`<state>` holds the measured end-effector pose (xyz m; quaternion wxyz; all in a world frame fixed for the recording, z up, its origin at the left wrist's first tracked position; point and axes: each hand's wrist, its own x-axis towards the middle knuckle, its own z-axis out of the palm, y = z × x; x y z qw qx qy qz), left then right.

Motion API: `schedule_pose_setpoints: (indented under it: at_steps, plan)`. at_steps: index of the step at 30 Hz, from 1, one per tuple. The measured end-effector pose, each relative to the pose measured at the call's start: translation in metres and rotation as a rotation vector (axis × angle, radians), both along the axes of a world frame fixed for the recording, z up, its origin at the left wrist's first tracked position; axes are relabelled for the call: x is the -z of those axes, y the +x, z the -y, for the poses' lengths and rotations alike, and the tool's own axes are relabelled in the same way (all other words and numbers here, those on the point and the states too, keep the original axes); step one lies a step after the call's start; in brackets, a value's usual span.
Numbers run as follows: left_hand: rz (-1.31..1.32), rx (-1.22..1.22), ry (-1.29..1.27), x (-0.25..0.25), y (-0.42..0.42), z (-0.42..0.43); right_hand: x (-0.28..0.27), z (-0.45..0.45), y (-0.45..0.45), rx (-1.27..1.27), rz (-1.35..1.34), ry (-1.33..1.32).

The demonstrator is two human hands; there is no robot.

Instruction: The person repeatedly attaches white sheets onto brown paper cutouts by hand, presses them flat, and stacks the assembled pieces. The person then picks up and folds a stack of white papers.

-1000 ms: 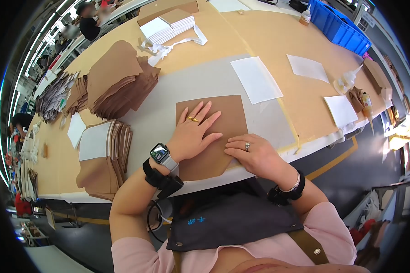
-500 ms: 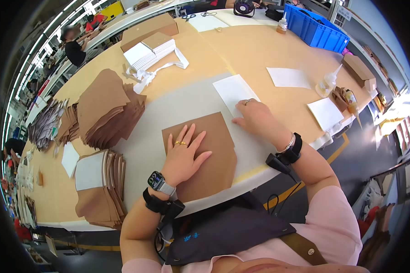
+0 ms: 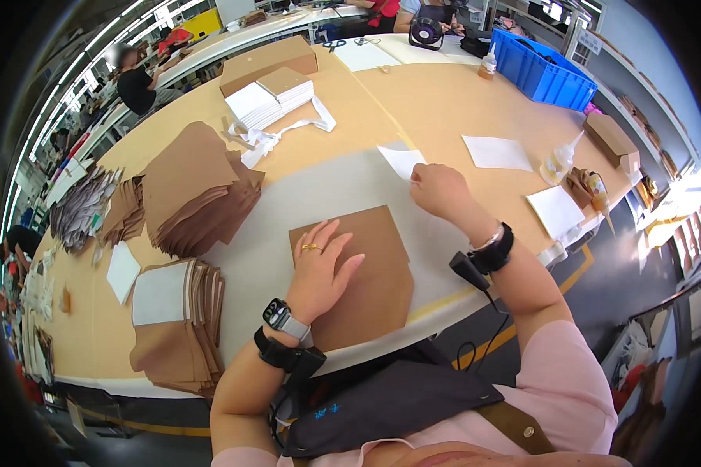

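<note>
My left hand (image 3: 320, 274) rests with its fingers stretched out on a brown leather-like piece (image 3: 374, 272), which lies flat on the grey mat near the table's front edge. Up and to the right, my right hand (image 3: 442, 191) has its fingers pinched together at the near edge of a white sheet (image 3: 398, 160). The sheet looks tilted, and part of it is hidden behind the fingers.
Stacks of brown pieces (image 3: 191, 175) and white-topped brown pieces (image 3: 163, 292) sit left. Beyond are a bundle of white cards (image 3: 257, 105) and a cardboard box (image 3: 269, 62). Right are white sheets (image 3: 497, 152), a glue bottle (image 3: 557, 165) and a blue crate (image 3: 541, 71).
My right hand has closed from lying flat to a pinch at the white sheet, and less of the sheet shows. My left hand stays on the brown piece. The view has shifted slightly.
</note>
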<state>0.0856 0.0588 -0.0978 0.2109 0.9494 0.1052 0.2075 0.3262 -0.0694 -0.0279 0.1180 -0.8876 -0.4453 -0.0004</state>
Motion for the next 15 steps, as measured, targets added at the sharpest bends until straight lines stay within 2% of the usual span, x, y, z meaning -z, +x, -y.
schedule_pose_setpoints:
  at_steps: [1, 2, 4, 5, 7, 8, 10, 11, 15]
  plan:
    - [0.072, 0.005, -0.101, -0.002, 0.001, 0.000, -0.017, 0.007, 0.000, 0.005, -0.157, 0.106]
    - [0.078, -0.004, -0.107, -0.005, 0.002, 0.000, -0.026, 0.015, 0.002, -0.003, -0.153, 0.099]
    - [0.114, 0.039, -0.432, -0.017, 0.002, -0.001, -0.038, 0.029, 0.004, -0.329, -0.975, 0.348]
    - [0.113, 0.023, -0.441, -0.017, 0.002, -0.002, -0.042, 0.034, -0.002, -0.337, -0.984, 0.333]
    - [0.254, 0.174, -1.231, -0.018, 0.001, -0.007, -0.042, 0.039, -0.017, -0.442, -1.335, 0.417]
    - [0.261, 0.151, -1.236, -0.020, -0.001, -0.013, -0.038, 0.038, -0.022, -0.453, -1.349, 0.399]
    - [0.261, 0.433, -1.579, -0.026, -0.006, -0.025, -0.026, 0.035, -0.030, -0.479, -1.452, 0.348]
    - [0.286, 0.447, -1.644, -0.029, -0.007, -0.025, -0.019, 0.033, -0.031, -0.484, -1.470, 0.335]
    - [0.422, 0.268, -1.598, -0.041, -0.008, -0.022, -0.003, 0.025, -0.030, -0.319, -1.451, 0.316]
